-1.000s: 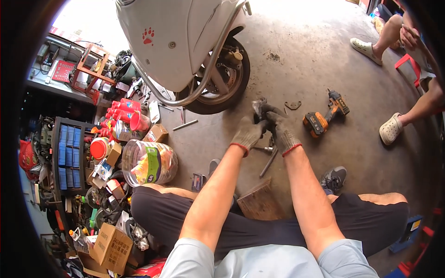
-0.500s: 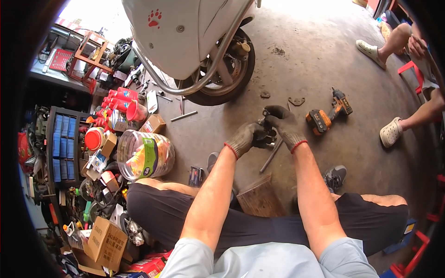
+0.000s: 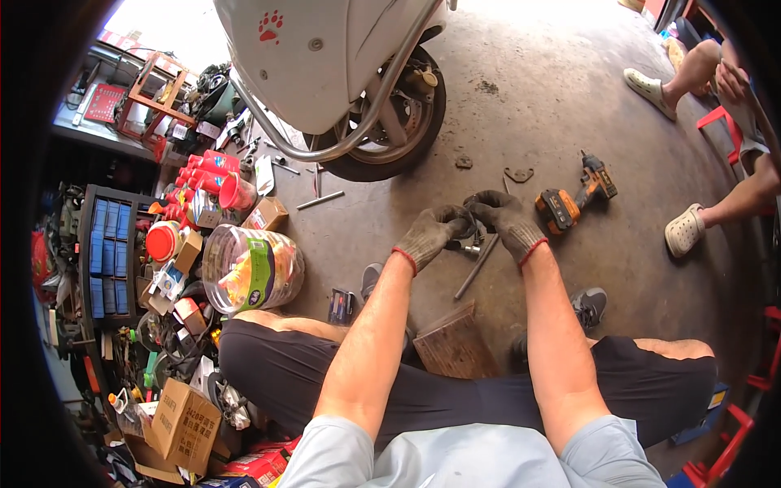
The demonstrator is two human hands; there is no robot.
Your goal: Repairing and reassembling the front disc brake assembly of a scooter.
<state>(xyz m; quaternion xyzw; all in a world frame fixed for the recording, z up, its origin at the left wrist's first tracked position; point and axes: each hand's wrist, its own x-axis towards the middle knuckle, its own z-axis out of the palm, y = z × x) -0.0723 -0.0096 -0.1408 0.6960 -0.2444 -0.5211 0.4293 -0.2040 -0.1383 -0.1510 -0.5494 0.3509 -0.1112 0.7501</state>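
Note:
My left hand (image 3: 429,237), in a grey knit glove with a dark palm and red cuff, is closed, fingers bent inward. Opposite it, my right hand (image 3: 508,224) wears a matching glove, its fingers also curled. Both meet in front of me above the floor, gripping a small dark metal part (image 3: 469,245) with a shiny silver end. Most of that part is hidden by the gloves, so its kind is unclear. A long metal rod (image 3: 477,271) lies on the floor just beneath. Beyond the hands lie two small dark metal plates, one blocky (image 3: 464,163) and one with eared ends (image 3: 518,175).
An orange-black cordless impact driver (image 3: 578,193) lies right of my hands. A white scooter (image 3: 313,73) stands ahead. A wooden block (image 3: 455,342) sits between my legs; a clear plastic tub (image 3: 281,272) and clutter fill the left. Another person's clog (image 3: 685,230) is at right.
My fingers have shifted on the metal part: the right hand's fingers have moved inward and down, the left hand's slightly up, so the fingertips now meet. The view has moved slightly.

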